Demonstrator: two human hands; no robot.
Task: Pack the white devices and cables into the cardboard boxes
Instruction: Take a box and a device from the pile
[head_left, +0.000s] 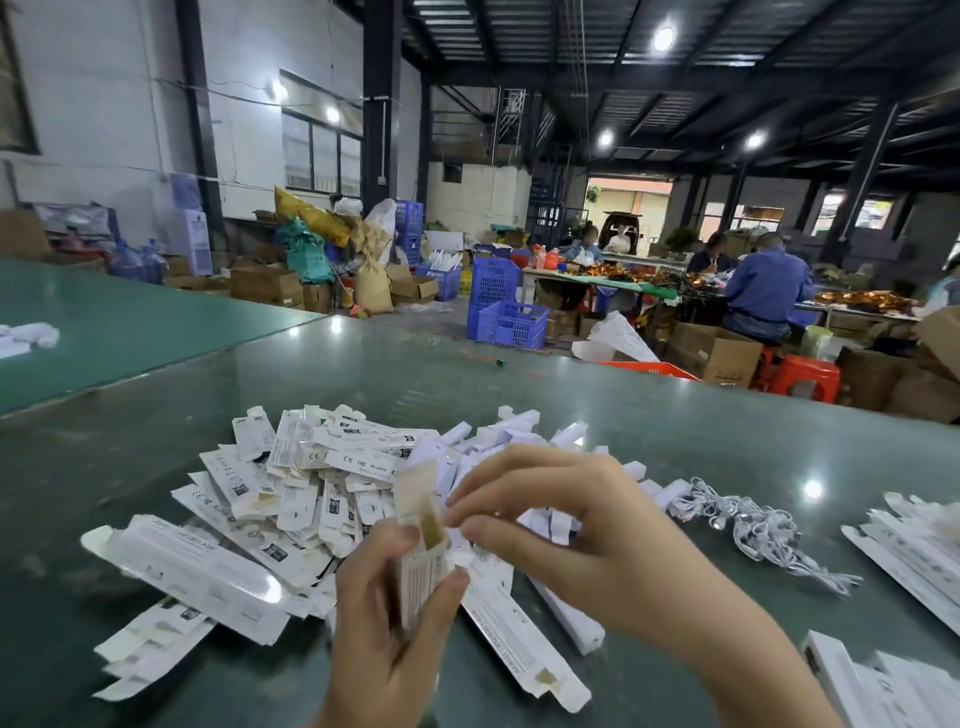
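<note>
I held one small carton upright in my left hand, low in the middle of the frame, my grip curled round its lower half with the thumb against its right face. Its long axis ran almost straight up the picture, leaning a little to the left, and its open mouth faced up and toward my right hand. The brown-lined top flap stood raised above the mouth.

My right hand sat just to the right of that mouth, nearly touching it, and was much the nearer hand to the opening. Its grip was narrow, thumb and forefinger pinched at the carton's lip. Something small and white showed between them, but I could not tell whether it was a device, a side flap or neither. By my judgement the coming move turned on that short gap: whatever went in had to travel leftward and down along the carton's axis.

The carton was white outside with dark print on its side, raw cardboard inside. Behind it, across the middle of the green worktop, lay a heap of flat cartons and white devices. The bundled white cables lay well apart, at the right of the frame.
</note>
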